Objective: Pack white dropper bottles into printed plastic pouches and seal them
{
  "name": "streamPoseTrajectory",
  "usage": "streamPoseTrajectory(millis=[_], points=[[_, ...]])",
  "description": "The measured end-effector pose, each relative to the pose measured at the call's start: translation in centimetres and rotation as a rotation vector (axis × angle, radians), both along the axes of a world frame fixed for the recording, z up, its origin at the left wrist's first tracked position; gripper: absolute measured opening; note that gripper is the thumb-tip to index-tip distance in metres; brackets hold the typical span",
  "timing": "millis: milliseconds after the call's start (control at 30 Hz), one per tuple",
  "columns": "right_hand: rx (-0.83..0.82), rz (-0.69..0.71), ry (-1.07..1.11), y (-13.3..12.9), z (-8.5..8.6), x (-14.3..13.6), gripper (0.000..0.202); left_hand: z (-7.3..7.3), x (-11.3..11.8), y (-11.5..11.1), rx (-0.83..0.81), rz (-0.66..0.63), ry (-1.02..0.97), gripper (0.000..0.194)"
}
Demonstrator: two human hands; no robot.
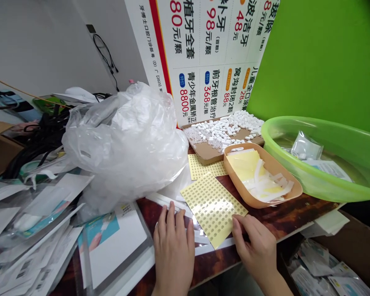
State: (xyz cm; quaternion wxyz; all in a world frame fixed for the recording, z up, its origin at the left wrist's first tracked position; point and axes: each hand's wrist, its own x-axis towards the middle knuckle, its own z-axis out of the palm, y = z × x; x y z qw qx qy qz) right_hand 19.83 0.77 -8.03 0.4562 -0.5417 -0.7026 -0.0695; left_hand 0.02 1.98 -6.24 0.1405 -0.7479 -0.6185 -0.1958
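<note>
A yellow sticker sheet (212,205) printed with rows of small round marks lies on the dark red table (296,213). At its right corner, my right hand (254,240) has thumb and index finger pinched together; whether a sticker is between them is too small to tell. My left hand (174,242) lies palm down left of the sheet, its fingers stretched over white strips (169,202) and clear plastic. Behind this sheet is a second yellow sheet (200,166). An orange tray (265,202) beyond my right hand holds yellow backing paper and white strips.
A cardboard tray (208,155) of small white pieces stands at the back, beside a green basin (302,190). Left are a large plastic bag (126,135) and stacked packets (117,242). A box of packets (327,267) sits low at the right.
</note>
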Motion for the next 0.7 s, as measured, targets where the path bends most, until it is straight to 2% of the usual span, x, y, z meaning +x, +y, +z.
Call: streamPoseTrajectory(millis=[267,400,500,700], points=[[-0.008,0.011,-0.027,-0.04,-0.42,0.32,0.006,-0.16,-0.06,-0.05,-0.044,-0.052,0.023,0.035],[-0.01,0.018,-0.046,-0.1,-0.6,0.52,0.007,0.02,0.45,-0.07,-0.063,-0.037,-0.07,0.024],[0.003,0.005,-0.037,-0.03,-0.34,0.29,0.007,0.06,0.76,-0.18,-0.067,-0.075,-0.124,0.018],[0.048,-0.001,0.007,0.2,-0.17,-0.23,0.013,-0.78,0.14,-0.05,-0.099,-0.133,-0.081,0.029]])
